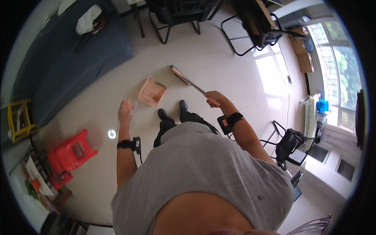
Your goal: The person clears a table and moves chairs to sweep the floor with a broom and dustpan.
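Observation:
My right hand is shut around the pink end of a broom's handle. The broom has a grey shaft and a pink head with dark bristles, and it slants away to the upper left over the floor. A pink plastic dustpan lies in front of my feet, between the broom head and my left hand. My left hand is blurred, just left of the dustpan. Something clear, perhaps thin plastic film, shows at its fingers; whether the hand grips it is not plain.
My black shoes stand on glossy floor tiles. A red plastic stool is at left, below a dark blue sofa. Black chairs stand ahead, another chair at right. A cable runs along the right.

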A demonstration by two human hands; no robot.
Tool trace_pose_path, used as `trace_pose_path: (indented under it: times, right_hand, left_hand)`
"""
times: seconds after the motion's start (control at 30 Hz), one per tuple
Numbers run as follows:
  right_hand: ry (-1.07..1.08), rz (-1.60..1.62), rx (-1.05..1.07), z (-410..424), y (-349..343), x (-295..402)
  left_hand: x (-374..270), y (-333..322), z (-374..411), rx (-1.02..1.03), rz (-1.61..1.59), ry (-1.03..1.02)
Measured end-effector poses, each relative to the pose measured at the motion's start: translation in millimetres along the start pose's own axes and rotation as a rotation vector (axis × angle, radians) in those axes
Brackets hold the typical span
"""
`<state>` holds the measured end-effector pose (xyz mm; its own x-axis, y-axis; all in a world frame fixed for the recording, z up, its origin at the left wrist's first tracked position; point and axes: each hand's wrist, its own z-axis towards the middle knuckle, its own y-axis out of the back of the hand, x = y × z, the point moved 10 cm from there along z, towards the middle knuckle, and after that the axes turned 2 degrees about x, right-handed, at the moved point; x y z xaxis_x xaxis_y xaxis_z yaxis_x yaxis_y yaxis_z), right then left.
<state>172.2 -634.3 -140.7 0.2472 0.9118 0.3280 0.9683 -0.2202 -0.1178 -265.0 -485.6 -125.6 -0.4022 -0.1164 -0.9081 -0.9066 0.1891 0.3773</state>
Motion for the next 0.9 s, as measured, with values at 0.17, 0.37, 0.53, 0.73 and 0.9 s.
trace_pose_path:
  times: [0.17, 0.37, 0.53, 0.73, 0.9]
  right_hand:
    - [0.041, 0.107, -0.031, 0.7, 6.8, -10.0]
    - [0.066, 0.269, -0.046, -7.0, 27.6, -17.4]
    - [0.061, 0.265, -0.067, -24.0, 71.4, -21.1]
    - [0.101, 0.693, 0.122, -38.1, 136.9, -20.2]
    - [0.152, 0.826, 0.182, -54.1, 180.8, -0.8]
  left_hand:
    - [2.0, 12.9, -0.4, -0.062, 0.287, 0.218]
    - [-44.7, 8.3, 5.1, 0.079, 0.539, 0.442]
    - [-103.9, 8.8, 23.2, -0.114, 1.009, 0.236]
    - [-183.3, -64.0, 68.3, -0.267, 1.0, -0.152]
    - [-217.9, -185.5, 117.5, 0.036, 0.736, -0.187]
